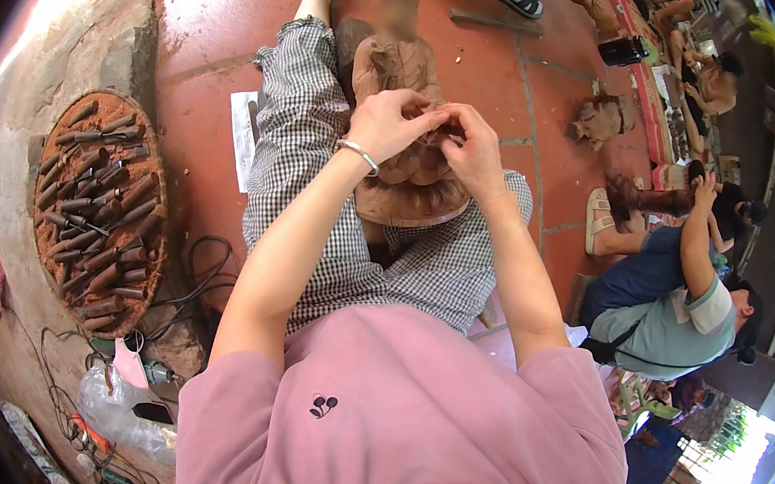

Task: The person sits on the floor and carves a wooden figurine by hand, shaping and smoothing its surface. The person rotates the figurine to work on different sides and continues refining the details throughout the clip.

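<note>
A brown carved statue of a seated figure lies between my legs, its rounded base toward me and its headdress pointing away. Both hands meet over its middle. My left hand rests on the carving, thumb and fingers drawn together. Close against it, my right hand has its fingers bent in a pinch, wrist over the statue's right side. Whatever the fingertips hold, if anything, is too small to make out. The part of the carving under the hands is hidden.
At left sits a round tray of sawdust with several chisels. Cables, a power tool and a plastic bag lie nearer. On the right are another carving and a seated person; a wood strip lies ahead.
</note>
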A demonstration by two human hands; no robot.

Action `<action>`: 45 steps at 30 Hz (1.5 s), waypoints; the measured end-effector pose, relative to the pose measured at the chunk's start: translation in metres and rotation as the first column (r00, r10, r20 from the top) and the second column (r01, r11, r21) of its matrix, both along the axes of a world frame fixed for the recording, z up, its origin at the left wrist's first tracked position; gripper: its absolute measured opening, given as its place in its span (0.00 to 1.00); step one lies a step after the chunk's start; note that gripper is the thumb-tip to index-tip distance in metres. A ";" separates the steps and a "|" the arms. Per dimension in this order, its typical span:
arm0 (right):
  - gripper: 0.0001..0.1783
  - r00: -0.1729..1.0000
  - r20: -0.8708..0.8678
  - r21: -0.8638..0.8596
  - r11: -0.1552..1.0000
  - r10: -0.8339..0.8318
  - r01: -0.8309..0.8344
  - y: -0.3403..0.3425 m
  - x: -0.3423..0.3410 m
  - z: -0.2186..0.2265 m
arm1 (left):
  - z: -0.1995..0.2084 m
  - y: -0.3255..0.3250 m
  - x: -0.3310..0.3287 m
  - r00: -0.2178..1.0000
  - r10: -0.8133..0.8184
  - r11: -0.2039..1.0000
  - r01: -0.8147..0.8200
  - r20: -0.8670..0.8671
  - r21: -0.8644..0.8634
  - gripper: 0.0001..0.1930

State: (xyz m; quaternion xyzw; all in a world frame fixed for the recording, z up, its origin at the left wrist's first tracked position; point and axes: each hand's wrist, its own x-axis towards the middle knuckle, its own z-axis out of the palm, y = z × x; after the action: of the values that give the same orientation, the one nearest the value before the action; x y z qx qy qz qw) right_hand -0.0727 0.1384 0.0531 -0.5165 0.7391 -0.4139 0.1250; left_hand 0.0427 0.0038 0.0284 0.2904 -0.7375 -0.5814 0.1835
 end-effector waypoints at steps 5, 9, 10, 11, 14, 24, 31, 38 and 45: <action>0.27 0.926 0.305 -0.026 0.970 -0.224 0.243 0.004 -0.004 -0.010 | -0.003 -0.006 0.005 0.989 -0.085 0.928 0.123 0.123 -0.352 0.14; 0.20 0.843 0.308 -0.008 0.885 -0.441 0.466 0.014 0.002 -0.031 | -0.031 0.003 0.004 0.997 -0.064 0.746 0.075 0.041 -0.662 0.06; 0.18 0.829 0.312 -0.017 0.869 -0.465 0.494 0.015 0.007 -0.039 | -0.029 0.002 0.000 0.990 -0.088 0.768 0.140 0.113 -0.625 0.06; 0.16 0.814 0.319 -0.022 0.855 -0.485 0.518 0.017 0.011 -0.051 | -0.027 0.001 -0.003 0.986 -0.113 0.758 0.165 0.121 -0.632 0.06; 0.11 0.811 0.231 -0.113 0.813 -0.538 0.571 0.009 0.017 -0.074 | -0.028 -0.004 -0.020 0.972 -0.181 0.701 0.233 0.148 -0.674 0.06; 0.08 0.825 0.124 -0.141 0.813 -0.552 0.565 0.009 0.022 -0.062 | -0.025 -0.022 -0.017 0.905 -0.386 0.708 0.414 0.178 -0.572 0.06; 0.07 0.842 0.108 -0.156 0.828 -0.528 0.539 0.013 0.019 -0.061 | -0.018 -0.009 -0.027 0.909 -0.346 0.701 0.414 0.231 -0.581 0.05; 0.08 0.838 0.084 -0.172 0.820 -0.539 0.545 0.009 0.017 -0.062 | -0.019 0.000 -0.044 0.931 -0.255 0.662 0.364 0.260 -0.656 0.08; 0.08 0.856 0.107 -0.125 0.848 -0.505 0.515 0.008 0.020 -0.060 | 0.013 0.007 -0.012 0.825 -0.071 0.635 0.470 0.560 -0.613 0.08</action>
State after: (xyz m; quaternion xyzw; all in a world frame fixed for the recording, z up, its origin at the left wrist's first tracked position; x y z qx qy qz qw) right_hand -0.0525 0.1464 -0.0064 -0.2946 0.8117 -0.5042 -0.0025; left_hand 0.0303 0.0111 0.0417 0.2102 -0.9632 -0.1675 -0.0008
